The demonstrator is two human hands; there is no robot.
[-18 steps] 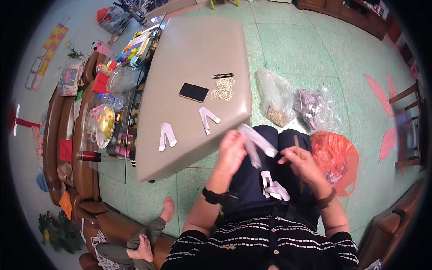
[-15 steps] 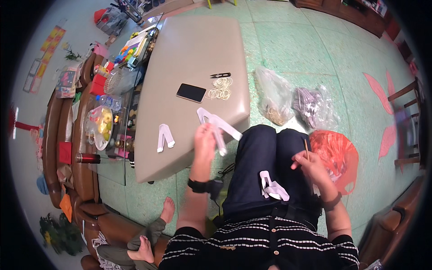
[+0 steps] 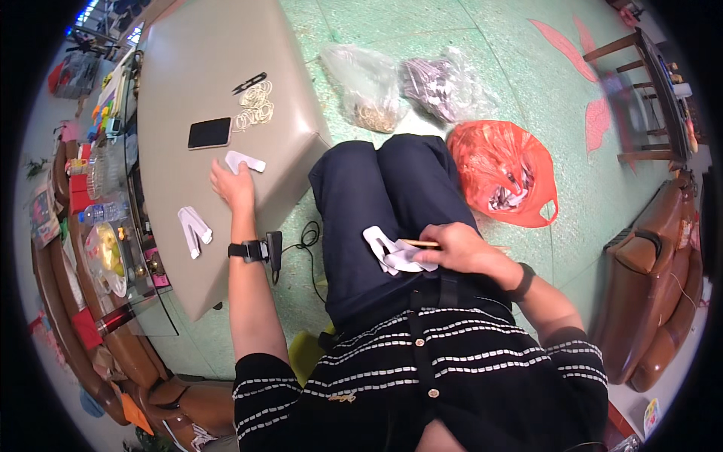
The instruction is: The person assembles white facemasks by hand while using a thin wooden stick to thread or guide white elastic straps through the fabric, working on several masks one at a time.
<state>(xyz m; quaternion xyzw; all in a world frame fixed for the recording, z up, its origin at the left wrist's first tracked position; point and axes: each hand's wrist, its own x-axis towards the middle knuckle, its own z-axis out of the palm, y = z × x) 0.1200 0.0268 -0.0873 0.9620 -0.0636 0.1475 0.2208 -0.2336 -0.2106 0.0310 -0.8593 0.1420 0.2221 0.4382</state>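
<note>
My left hand [image 3: 235, 187] rests low over the beige padded bench with its fingers apart, against a folded pale fabric strip [image 3: 247, 162] that it partly covers. A second pale strip [image 3: 195, 230], bent into a narrow V, lies nearer me on the bench. In my right hand [image 3: 461, 248] is a thin wooden stick [image 3: 419, 243], gripped between the fingers. That hand is at my lap, its fingertips at another looped pale strip [image 3: 379, 242] lying on my dark trousers. Whether the fingers also pinch this strip is hard to see.
A black phone [image 3: 209, 133], a heap of cream cords [image 3: 256, 105] and small black thread snips [image 3: 251, 83] lie on the bench [image 3: 218, 38]. Clear plastic bags [image 3: 361, 83] and a red plastic bag [image 3: 489, 169] stand on the floor. A brown sofa [image 3: 651, 279] is at right.
My left hand has moved the strip it was holding down onto the bench and spread its fingers. My right hand, with the stick, has come down to the strip on my lap. The view has shifted.
</note>
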